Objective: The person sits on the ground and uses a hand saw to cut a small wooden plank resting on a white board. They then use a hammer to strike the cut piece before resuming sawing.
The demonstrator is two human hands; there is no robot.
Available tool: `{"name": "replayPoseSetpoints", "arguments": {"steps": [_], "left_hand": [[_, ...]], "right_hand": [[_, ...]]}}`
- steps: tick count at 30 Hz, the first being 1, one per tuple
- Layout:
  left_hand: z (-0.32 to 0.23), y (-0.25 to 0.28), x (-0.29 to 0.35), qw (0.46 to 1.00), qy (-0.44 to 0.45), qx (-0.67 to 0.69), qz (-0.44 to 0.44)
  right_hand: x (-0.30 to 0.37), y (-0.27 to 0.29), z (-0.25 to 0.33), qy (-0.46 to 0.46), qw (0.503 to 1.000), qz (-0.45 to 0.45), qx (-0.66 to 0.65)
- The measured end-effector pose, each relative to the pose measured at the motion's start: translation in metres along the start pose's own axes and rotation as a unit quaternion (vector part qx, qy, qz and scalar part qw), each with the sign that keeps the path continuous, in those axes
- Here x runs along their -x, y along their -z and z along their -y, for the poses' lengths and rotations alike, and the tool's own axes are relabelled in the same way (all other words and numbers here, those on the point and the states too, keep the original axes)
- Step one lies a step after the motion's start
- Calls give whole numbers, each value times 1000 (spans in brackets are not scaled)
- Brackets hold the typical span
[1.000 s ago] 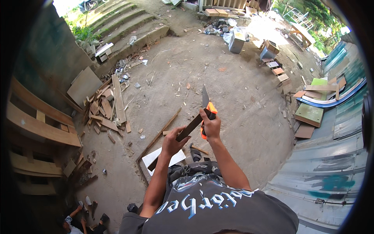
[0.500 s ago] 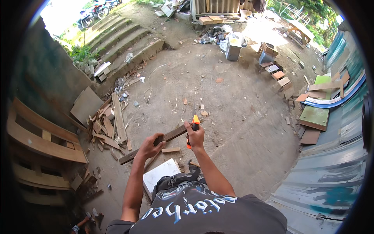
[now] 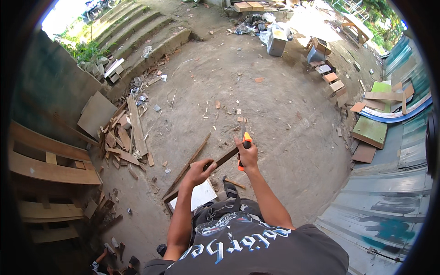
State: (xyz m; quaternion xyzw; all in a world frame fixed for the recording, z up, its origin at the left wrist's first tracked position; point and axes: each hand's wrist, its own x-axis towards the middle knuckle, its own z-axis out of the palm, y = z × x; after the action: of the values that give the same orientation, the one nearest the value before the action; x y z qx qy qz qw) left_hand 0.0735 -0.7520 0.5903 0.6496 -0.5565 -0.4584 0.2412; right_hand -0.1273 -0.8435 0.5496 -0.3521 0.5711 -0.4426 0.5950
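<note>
My left hand (image 3: 200,172) is closed around the near end of a dark wooden strip (image 3: 227,157). The strip slants up to the right, its far end close to my right fist. My right hand (image 3: 248,156) grips the black and orange handle of a hand saw (image 3: 247,137). The saw's thin blade points away from me and is partly hard to see. Beneath my left hand, a long narrow wooden piece (image 3: 188,166) lies slanted on the ground, its lower end by a white board (image 3: 197,196). A hammer (image 3: 235,182) lies near my foot.
Scrap wood (image 3: 123,137) is heaped at the left, beside curved wooden frames (image 3: 50,160). Concrete steps (image 3: 142,34) rise at far left. Boards and a green panel (image 3: 370,132) lean by the metal wall at right. Another person (image 3: 100,265) shows at lower left.
Both hands have moved to the right, carrying the strip and saw. The strip's end left of my left hand no longer shows, and the long piece on the ground has come into fuller view.
</note>
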Motion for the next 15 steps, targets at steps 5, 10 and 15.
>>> {"name": "replayPoseSetpoints", "arguments": {"steps": [5,10,15], "left_hand": [[31,-9,25,1000,20,11,-2],[62,-3,64,999,5,29,-42],[100,0,100,992,45,-84,-79]], "right_hand": [[23,-11,-21,-31,999,12,30],[56,-37,-36,-51,998,14,42],[87,-44,-70,9,999,6,37]]}}
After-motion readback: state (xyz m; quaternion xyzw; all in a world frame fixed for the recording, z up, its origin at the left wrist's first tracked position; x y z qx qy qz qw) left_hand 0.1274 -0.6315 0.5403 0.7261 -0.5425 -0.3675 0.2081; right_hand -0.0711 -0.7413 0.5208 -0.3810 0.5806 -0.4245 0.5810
